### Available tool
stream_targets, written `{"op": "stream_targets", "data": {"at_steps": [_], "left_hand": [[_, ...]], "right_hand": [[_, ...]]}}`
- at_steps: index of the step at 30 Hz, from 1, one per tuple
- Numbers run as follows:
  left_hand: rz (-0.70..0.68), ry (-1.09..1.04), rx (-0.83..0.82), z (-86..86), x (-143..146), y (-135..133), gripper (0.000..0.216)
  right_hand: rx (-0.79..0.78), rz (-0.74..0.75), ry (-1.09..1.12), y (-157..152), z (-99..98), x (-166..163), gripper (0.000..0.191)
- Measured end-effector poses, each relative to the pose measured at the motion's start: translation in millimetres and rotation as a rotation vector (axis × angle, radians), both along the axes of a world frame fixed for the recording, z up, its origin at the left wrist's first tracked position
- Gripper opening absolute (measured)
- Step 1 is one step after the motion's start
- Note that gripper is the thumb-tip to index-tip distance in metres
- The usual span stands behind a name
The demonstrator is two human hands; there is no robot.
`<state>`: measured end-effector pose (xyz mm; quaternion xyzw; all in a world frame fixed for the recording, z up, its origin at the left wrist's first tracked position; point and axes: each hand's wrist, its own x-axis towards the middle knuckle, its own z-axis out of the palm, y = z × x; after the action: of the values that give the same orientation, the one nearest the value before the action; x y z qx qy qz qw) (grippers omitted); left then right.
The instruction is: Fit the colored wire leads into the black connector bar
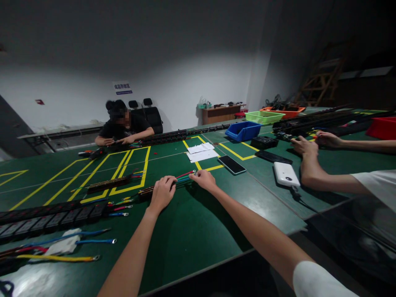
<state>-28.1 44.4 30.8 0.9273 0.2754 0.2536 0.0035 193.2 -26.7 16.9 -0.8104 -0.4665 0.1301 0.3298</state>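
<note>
My left hand [162,192] is curled over the end of a black cable chain [145,192] lying on the green table [192,231]. Red, green and blue wires [185,176] with ring terminals stick out of that chain toward the right. My right hand [203,179] pinches the ends of these wires just past the chain. Both arms reach forward from the table's near edge.
More black cable chains [46,216] and loose coloured wires [93,241] lie at the left. A black phone [235,164], white papers [201,152] and a white power bank [286,173] lie ahead at right. A co-worker's hands [305,145] work at right; another person [123,128] sits across. Bins [243,130] stand beyond.
</note>
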Motion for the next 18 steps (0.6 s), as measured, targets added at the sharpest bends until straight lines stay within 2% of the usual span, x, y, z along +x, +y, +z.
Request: {"op": "stream_targets", "data": {"at_steps": [6, 10, 14, 18], "left_hand": [[-0.010, 0.003, 0.006, -2.0, -1, 2, 0.028], [-0.009, -0.004, 0.000, -1.0, -1, 2, 0.028], [-0.005, -0.004, -0.027, 0.1, -1, 1, 0.030], [-0.005, -0.006, -0.031, -0.9, -1, 1, 0.034]], "right_hand": [[0.015, 0.012, 0.013, -2, 1.3, -1, 0.044], [0.040, -0.055, 0.028, -3, 3.9, -3, 0.048], [0.124, -0.139, 0.092, -1, 1.5, 2, 0.052], [0.220, -0.136, 0.155, 4, -7.2, 13, 0.047]]}}
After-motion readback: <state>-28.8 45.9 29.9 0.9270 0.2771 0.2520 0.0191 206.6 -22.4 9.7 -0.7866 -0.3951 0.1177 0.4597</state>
